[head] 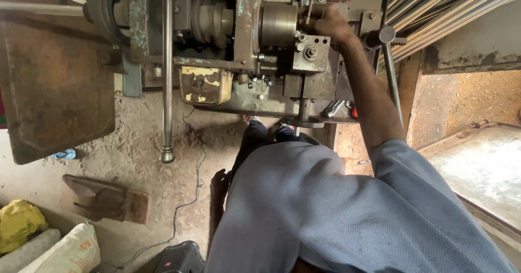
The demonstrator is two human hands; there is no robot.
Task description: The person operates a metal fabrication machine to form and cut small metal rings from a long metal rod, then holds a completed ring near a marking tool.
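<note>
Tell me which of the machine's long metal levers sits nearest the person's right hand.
The ball-topped lever right of the right hand, beside that forearm. The other long lever hangs far left, ending in a knob above the floor.

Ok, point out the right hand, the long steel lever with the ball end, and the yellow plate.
right hand (331, 26), head view, back of hand.
steel lever (167, 78), head view, mid shaft.
yellow plate (205, 85), head view, its painted face.

You stand in a rough machine workshop: your right hand (331, 26) rests on a worn metal machine (244, 45), above a dusty dirt floor (146, 137).
</note>
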